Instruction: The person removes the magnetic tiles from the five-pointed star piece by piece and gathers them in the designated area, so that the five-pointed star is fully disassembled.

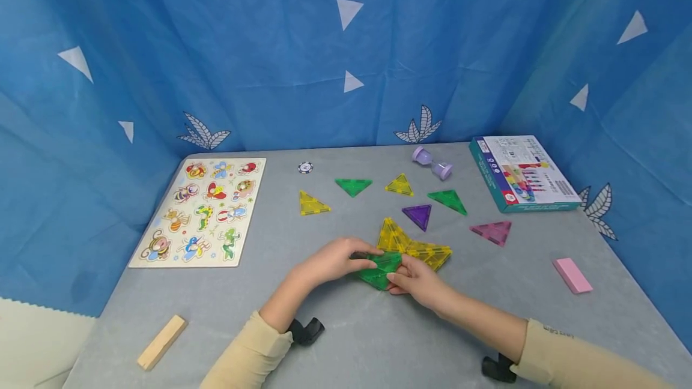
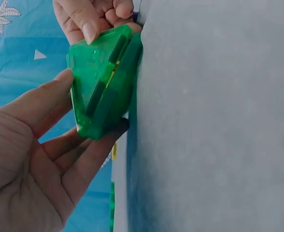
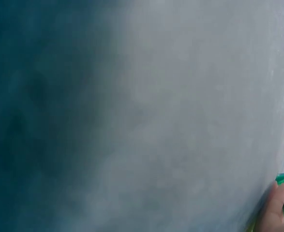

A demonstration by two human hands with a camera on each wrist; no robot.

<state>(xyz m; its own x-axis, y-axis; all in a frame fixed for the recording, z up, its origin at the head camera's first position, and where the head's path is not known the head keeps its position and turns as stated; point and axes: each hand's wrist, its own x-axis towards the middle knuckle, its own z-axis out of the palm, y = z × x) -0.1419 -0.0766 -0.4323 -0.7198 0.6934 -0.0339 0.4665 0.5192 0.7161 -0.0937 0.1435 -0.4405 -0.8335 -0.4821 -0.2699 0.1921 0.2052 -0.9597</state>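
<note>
Both hands hold green translucent magnetic tiles (image 1: pixel 382 270), triangles set at an angle to each other, low over the table in the head view. My left hand (image 1: pixel 342 260) grips their left side, the thumb on one face and the other fingers behind and below, as the left wrist view shows. From the right, my right hand (image 1: pixel 420 283) pinches the opposite corner with thumb and fingers. Joined yellow magnetic tiles (image 1: pixel 429 251) lie just behind the green ones, partly hidden by them. In the right wrist view only the right hand's fingers (image 3: pixel 276 205) and a green edge show, at the lower right corner.
Loose triangular tiles lie farther back, including a purple tile (image 1: pixel 418 217) and a pink tile (image 1: pixel 493 232). An insect puzzle board (image 1: pixel 244 212) lies left, a box (image 1: pixel 532 173) back right. An hourglass (image 1: pixel 432 162), poker chip (image 1: pixel 305 167), pink block (image 1: pixel 572 275) and wooden block (image 1: pixel 162 342) lie around.
</note>
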